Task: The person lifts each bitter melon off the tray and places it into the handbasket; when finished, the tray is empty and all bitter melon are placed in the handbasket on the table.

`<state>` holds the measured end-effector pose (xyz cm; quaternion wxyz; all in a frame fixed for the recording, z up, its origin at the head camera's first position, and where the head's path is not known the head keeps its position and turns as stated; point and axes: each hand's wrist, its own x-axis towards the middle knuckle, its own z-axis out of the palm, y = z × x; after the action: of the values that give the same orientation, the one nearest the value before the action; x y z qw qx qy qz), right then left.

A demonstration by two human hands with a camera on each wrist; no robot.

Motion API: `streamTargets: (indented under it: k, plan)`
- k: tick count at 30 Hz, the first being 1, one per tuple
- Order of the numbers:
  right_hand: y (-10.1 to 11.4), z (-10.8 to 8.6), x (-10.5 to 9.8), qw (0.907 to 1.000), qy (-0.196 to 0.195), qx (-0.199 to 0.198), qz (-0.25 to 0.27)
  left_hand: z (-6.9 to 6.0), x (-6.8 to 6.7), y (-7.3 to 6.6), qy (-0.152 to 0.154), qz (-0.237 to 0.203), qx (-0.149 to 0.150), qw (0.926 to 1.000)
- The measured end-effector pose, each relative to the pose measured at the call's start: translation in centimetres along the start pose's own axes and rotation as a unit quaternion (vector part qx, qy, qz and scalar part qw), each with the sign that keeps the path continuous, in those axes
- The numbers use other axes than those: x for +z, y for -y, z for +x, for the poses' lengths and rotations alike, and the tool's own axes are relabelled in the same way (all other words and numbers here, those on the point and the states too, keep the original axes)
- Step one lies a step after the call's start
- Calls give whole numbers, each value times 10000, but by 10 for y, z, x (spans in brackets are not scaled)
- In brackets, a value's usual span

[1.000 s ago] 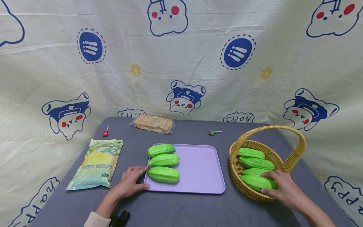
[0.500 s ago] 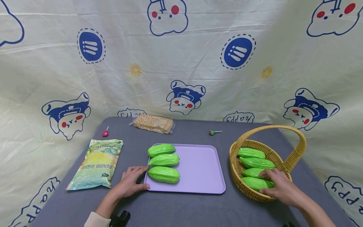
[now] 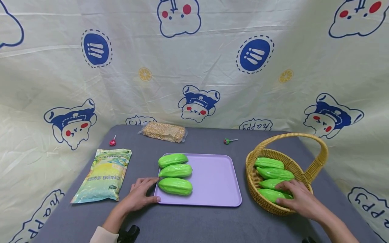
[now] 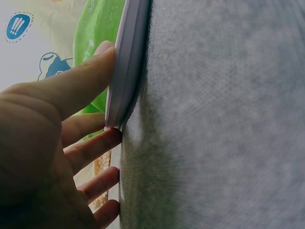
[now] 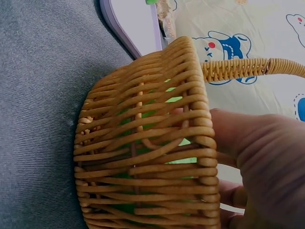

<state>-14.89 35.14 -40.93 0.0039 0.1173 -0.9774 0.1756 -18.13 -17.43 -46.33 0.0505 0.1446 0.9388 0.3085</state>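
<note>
My left hand [image 3: 141, 195] rests at the left side of a purple tray [image 3: 212, 182], thumb and fingertips touching the rim near its front corner; the left wrist view shows the thumb against the tray edge [image 4: 126, 71]. Three ridged green gourds lie in a column on the tray's left, the nearest gourd [image 3: 175, 186] beside this hand. My right hand [image 3: 299, 199] reaches into a wicker basket [image 3: 253, 195] and holds the nearest green gourd [image 3: 268, 194] between thumb and fingers. Several gourds lie in the basket. In the right wrist view, the basket wall [image 5: 147, 143] hides most of the grip.
The basket's tall handle [image 3: 319, 162] arches over its back and right side. A yellow-green bag [image 3: 103, 177] lies left of the tray. Behind are a packet of grains [image 3: 164, 132], a red lollipop [image 3: 112, 142] and a green lollipop [image 3: 227, 141].
My right hand has shifted slightly left over the nearest gourd in the basket, and that gourd sits a little differently. My left hand has stayed at the tray.
</note>
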Motion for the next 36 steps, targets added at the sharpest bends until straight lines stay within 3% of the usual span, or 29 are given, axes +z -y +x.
streamTargets:
  k: [8, 19, 32, 36]
  plan:
    - [-1, 1, 1, 9998, 17, -99, -183, 0, 1, 1, -54, -45, 51, 10000]
    - [-4, -3, -1, 9997, 94, 88, -204, 1, 3, 1, -27, -233, 45, 9997]
    - [21, -4, -10, 9981, -602, -151, -32, 0, 5, 1, -69, -399, 206, 9990]
    - [37, -4, -10, 9939, -1002, -463, 23, 1, 6, 1, -96, -444, 239, 9987]
